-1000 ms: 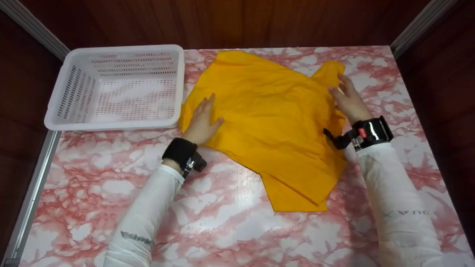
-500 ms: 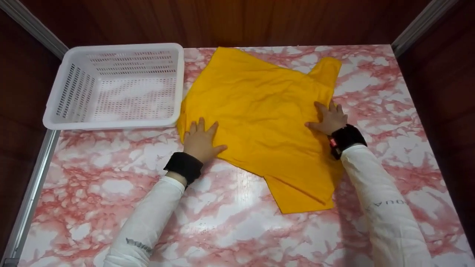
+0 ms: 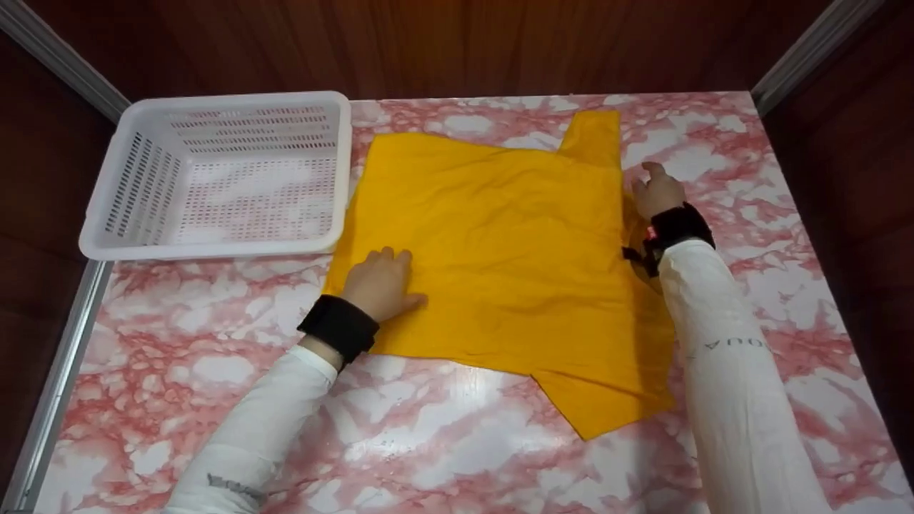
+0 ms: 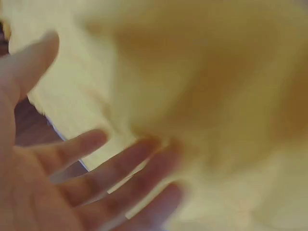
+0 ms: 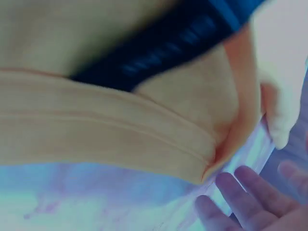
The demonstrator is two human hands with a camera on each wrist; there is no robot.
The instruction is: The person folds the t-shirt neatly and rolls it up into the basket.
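Note:
A yellow T-shirt lies spread and lightly creased on the table, one sleeve pointing away and the other toward me. My left hand lies over its lower left part, fingers straight; in the left wrist view the same hand is before blurred yellow cloth. Beside the shirt's right edge is my right hand. From the right wrist, the hand shows extended fingers apart from a stitched cloth band. My right forearm covers part of the shirt's right side.
A white perforated plastic basket stands at the back left, close to the shirt. The table has a red and white marbled top. Dark wooden panels enclose it at the back and sides. A dark strap crosses the right wrist view.
The shirt has turned and straightened, its left part coming toward me. My left hand has moved nearer to me. My right hand came onto the shirt, then moved off its right edge.

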